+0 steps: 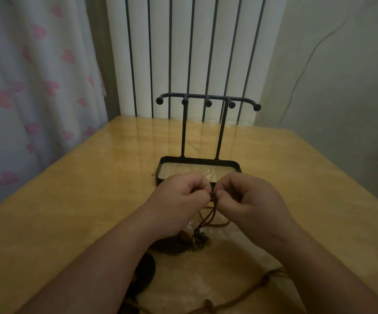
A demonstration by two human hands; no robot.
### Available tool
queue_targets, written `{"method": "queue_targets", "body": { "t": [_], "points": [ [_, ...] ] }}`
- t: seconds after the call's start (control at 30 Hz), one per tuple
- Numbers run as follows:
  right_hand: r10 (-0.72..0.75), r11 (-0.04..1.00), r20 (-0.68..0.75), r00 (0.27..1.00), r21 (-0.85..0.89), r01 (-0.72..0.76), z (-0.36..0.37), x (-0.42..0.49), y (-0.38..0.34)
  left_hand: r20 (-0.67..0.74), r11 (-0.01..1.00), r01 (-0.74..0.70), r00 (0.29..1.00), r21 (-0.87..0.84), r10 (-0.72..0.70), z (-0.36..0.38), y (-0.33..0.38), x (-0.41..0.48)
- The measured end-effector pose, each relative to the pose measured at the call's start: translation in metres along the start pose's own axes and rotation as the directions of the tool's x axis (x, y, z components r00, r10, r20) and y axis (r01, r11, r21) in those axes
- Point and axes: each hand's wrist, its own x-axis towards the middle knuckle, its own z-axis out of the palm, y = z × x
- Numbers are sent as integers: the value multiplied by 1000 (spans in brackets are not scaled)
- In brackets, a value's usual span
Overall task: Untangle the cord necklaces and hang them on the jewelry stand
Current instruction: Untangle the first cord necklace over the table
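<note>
A black metal jewelry stand [208,101] with several ball-tipped hooks and a wood-lined tray base [164,165] stands mid-table, its hooks bare. Just in front of the tray, my left hand [183,200] and my right hand [249,200] meet, both pinching a knot in a brown cord necklace [206,219]. The cord hangs down from my fingers to a cluster of beads and metal charms [195,240] lying on the table. A second brown cord with beads [267,278] lies near the front edge, partly under my right forearm.
A dark round pendant [146,267] lies beside my left forearm. The yellow wooden table [70,211] meets a white ribbed radiator [195,53] at the back. A heart-print curtain [24,87] hangs left, a wall right.
</note>
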Motion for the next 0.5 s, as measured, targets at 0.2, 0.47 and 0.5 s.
{"method": "queue_targets", "body": {
  "t": [0.2,0.47,0.5],
  "points": [
    [49,986,-2,999,161,-48,2,0,1,25,995,63,998,-76,-61,-2,-2,1],
    [-36,997,-46,998,-64,33,-2,-2,-4,-29,998,62,998,-19,-62,-3,0,0],
    [-58,992,-24,998,-116,55,-3,-2,-6,-24,998,66,998,-17,-66,-3,0,0]
  ]
}}
